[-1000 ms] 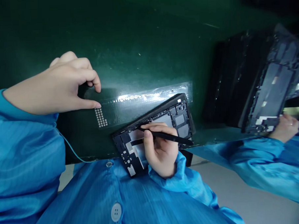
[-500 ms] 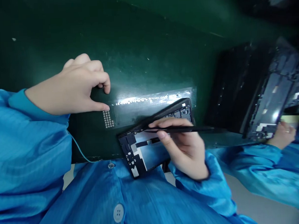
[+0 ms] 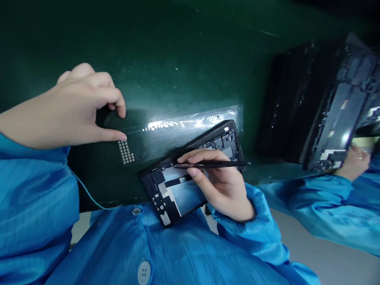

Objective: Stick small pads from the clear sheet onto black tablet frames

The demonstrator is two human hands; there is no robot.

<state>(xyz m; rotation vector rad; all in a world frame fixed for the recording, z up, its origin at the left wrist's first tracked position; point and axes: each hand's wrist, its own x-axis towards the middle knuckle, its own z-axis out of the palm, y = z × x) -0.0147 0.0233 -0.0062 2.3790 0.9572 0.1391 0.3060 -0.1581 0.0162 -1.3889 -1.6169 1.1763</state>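
Toward the right of the green tabletop (image 3: 148, 47), dark device panels (image 3: 336, 111) near a co-worker's blue sleeve (image 3: 321, 193).

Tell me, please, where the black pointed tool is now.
The black pointed tool is just right of the head view's centre, held in the right hand over the opened device.

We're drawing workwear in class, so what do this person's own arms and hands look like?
The left sleeve and right sleeve are loose, shiny, creased blue fabric, ending at the wrists. A thin light-blue cord hangs from the left one's cuff area. The left hand and right hand are bare; no gloves or rings show.
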